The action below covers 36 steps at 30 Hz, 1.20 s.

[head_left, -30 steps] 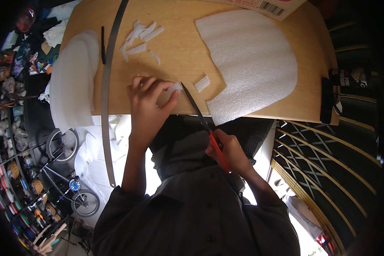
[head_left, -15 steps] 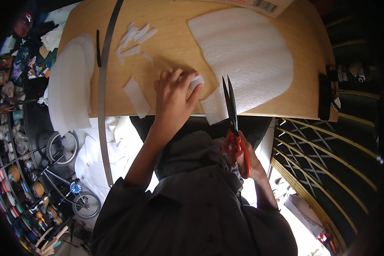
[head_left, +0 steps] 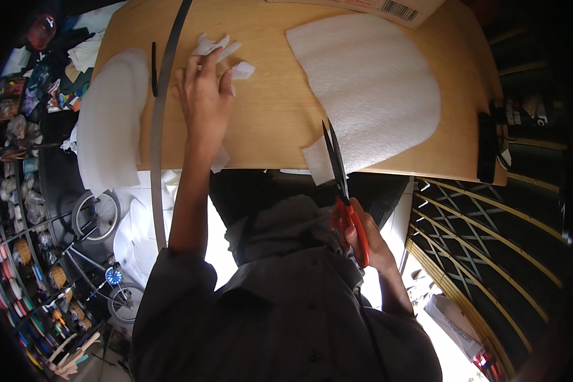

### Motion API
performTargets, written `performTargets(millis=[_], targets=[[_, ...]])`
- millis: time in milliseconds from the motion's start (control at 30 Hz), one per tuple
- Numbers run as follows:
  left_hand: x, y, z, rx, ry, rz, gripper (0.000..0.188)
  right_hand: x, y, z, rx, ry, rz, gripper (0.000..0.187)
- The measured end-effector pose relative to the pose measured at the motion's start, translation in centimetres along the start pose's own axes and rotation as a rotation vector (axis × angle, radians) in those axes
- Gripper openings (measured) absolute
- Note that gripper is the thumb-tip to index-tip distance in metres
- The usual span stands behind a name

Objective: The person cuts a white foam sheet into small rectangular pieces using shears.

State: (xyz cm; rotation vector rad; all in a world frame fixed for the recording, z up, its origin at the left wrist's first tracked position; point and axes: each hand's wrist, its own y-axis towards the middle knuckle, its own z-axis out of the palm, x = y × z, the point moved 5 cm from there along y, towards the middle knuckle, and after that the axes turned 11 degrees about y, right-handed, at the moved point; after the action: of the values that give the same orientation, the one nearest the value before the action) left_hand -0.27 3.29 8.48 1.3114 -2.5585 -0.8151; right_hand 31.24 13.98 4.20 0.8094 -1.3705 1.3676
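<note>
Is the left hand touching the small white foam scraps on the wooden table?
Touching: head view shows the left hand fingertips resting on the small white foam scraps.

A long metal strip [head_left: 161, 108] lies across the wooden table [head_left: 280, 127], a black pen [head_left: 153, 60] just beside it. A cardboard box [head_left: 388, 7] sits at the far edge. Bicycles [head_left: 99, 254] stand on the floor at left.

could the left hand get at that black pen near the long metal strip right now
Probably yes. The left hand lies flat on the foam scraps, just right of the metal strip; the black pen lies just past the strip, uncovered.
</note>
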Motion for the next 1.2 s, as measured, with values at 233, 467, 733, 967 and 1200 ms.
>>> performTargets(millis=[233, 467, 733, 967, 1200], targets=[[3.9, -1.8, -3.4, 0.110, -0.253, -0.066, 0.028, -0.5, -0.4, 0.6, 0.042, -0.012, 0.022, 0.066], [4.9, -9.7, -6.4, 0.334, -0.166, 0.007, 0.042, -1.5, 0.0, 3.5, 0.148, -0.092, 0.109, 0.078], [2.0, -11.5, -5.0, 0.375, -0.103, -0.023, 0.069, -1.6, 0.7, 4.7, 0.221, -0.165, 0.185, 0.080], [-0.3, -12.0, -4.4, 0.348, -0.260, -0.089, 0.068, -0.9, 1.5, 5.0, 0.224, -0.236, 0.205, 0.049], [-0.5, -11.9, -4.8, 0.322, -0.271, -0.091, 0.054, -1.0, 2.0, 5.2, 0.215, -0.290, 0.226, 0.052]])
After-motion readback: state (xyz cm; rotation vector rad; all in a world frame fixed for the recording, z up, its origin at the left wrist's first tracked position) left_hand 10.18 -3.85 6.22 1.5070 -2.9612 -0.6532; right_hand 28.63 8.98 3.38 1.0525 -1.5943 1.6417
